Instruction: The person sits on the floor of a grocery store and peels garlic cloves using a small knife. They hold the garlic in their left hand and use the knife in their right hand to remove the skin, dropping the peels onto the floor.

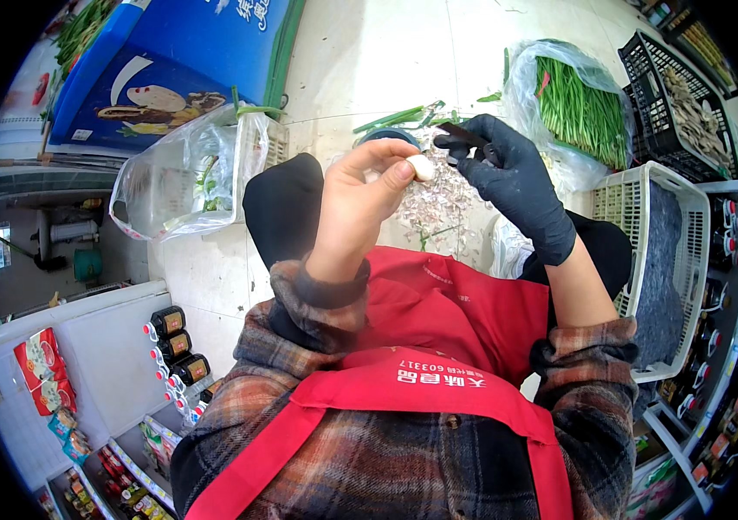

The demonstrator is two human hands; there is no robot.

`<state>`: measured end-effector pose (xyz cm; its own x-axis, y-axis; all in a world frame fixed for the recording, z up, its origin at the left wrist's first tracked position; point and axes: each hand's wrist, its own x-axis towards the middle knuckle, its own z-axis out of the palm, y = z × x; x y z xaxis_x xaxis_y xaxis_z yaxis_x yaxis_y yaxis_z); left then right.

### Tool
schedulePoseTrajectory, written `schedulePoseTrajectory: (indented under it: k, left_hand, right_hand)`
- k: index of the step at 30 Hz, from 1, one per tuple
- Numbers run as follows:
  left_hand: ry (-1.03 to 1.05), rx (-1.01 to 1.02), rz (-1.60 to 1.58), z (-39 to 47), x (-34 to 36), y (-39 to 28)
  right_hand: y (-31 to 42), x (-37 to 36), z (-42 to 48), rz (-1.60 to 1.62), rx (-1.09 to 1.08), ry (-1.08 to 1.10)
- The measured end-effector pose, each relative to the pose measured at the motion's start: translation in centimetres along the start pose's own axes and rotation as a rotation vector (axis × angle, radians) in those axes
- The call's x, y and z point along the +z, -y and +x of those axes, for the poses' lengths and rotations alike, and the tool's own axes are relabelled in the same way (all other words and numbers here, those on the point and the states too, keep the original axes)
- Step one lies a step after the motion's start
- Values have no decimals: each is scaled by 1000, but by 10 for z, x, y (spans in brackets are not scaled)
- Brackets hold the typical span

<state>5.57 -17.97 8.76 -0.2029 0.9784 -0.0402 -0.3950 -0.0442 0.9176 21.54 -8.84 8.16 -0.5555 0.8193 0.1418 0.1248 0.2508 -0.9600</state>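
Note:
My bare left hand (357, 195) pinches a peeled white clove, apparently garlic (421, 168), between thumb and fingertips. A black glove covers my right hand (513, 177), which grips a small dark-bladed knife (465, 135). The blade points left, a little above and to the right of the clove, apart from it. Below both hands, papery peelings (442, 203) lie scattered over the tiled floor. Behind my left hand shows the rim of a dark round bowl (390, 134); its contents are mostly hidden.
To the left stands a crate (278, 144) with a clear plastic bag (177, 172). Green stalks in a bag (580, 107) lie ahead right, near a black crate (658, 88). A white crate (638, 224) stands by my right knee. A blue cabinet (174, 71) is ahead left.

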Motion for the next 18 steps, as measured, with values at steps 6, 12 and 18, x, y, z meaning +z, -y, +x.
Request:
schedulePoseTrajectory:
  k: [6,12,18]
  left_hand:
    - [-37,-14,-45,0,-2,4]
    - [-62,-1,39,1,1,8]
    - [-81,47,110,1,6,8]
  right_hand:
    - [21,3,-8,266,216,140]
    - [10,10,-11,170,28,37]
    - [5,9,-9,132,19,20]
